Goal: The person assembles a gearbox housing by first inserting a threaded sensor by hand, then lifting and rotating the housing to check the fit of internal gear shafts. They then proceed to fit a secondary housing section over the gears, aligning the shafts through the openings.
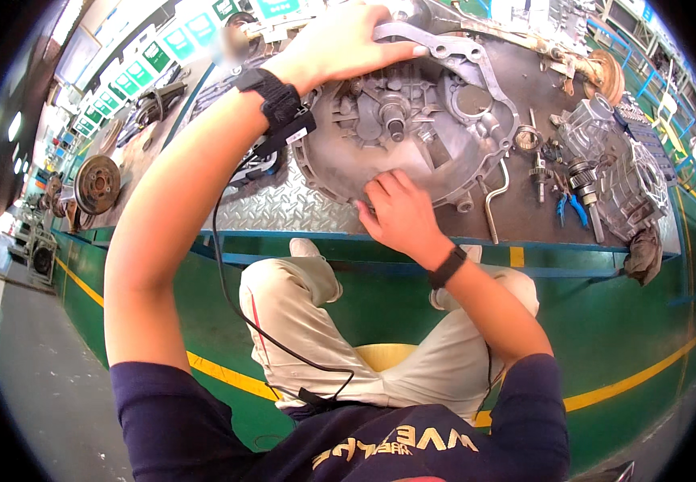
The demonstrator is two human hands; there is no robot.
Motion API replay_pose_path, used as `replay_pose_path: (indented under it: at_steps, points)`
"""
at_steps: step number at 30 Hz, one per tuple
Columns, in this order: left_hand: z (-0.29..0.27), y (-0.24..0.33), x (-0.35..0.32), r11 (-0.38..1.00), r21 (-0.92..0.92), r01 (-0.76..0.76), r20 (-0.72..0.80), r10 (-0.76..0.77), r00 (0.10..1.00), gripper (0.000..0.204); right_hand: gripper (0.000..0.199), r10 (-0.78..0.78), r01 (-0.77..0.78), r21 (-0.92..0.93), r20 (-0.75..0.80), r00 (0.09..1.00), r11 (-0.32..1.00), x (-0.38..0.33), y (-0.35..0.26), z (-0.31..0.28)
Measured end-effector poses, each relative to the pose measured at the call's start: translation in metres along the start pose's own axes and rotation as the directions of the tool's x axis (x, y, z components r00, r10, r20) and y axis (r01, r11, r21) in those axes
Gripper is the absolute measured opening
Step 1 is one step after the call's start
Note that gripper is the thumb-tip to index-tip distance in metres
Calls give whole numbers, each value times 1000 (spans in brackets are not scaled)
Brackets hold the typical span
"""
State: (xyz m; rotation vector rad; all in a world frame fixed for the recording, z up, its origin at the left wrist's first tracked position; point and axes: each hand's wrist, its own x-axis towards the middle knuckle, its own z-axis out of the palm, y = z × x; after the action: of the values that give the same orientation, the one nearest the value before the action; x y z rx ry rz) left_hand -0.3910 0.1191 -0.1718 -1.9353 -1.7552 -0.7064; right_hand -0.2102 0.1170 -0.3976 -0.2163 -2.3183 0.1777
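A large grey metal gearbox housing [328, 161] stands on the bench, its wide round opening facing me. A splined shaft [396, 127] sticks out from its middle. My left hand [344, 48] reaches over the upper left of the housing, fingers wrapped behind the top rim and thumb along the front. At the lower rim, my right hand [402, 221] is closed, its fingers curled over the edge inside the opening and its thumb by the rim. Both hands touch the same housing. Part of the left fingers is hidden behind it.
Right of the housing lie a bent metal rod [490, 209], blue-handled pliers [573, 210], a gear shaft [586, 189] and open castings [633, 193]. A dark cloth [644, 255] hangs at the bench corner. Tread plate [276, 217] covers part of the bench. A black cable [227, 281] runs down my left side.
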Motion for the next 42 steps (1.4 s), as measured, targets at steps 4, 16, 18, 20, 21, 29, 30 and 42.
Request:
replay_pose_path:
  at_steps: [4, 16, 18, 20, 21, 29, 30, 42]
  points:
    - [4, -10, 16, 994, -27, -106, 39, 107, 994, 74, 40, 1, 1, -65, 25, 1000, 998, -6, 22, 45]
    - [-3, -7, 55, 964, -266, 19, 331, 73, 941, 59, 91, -6, 56, -153, 313, 950, 987, 17, 47, 64]
    - [17, -32, 65, 996, -85, 41, 387, -5, 922, 66, 98, 21, 47, -185, 349, 937, 982, 25, 66, 73]
    - [32, -58, 67, 995, -81, 53, 327, -24, 945, 66, 100, 63, 17, -194, 398, 915, 981, 38, 81, 82]
    - [38, -75, 68, 995, -82, 58, 331, -27, 943, 66, 100, 67, 29, -197, 463, 884, 980, 50, 89, 83]
    - [40, -62, 74, 984, 25, 179, 296, -178, 939, 79, 106, 16, 121, -209, 554, 833, 970, 62, 128, 79]
    - [43, -59, 77, 982, 30, 187, 297, -187, 936, 79, 106, 19, 119, -242, 503, 864, 963, 56, 124, 84]
    - [57, -22, 47, 903, -175, 392, -66, -408, 911, 50, 113, 81, 45, -266, 445, 892, 963, 46, 112, 103]
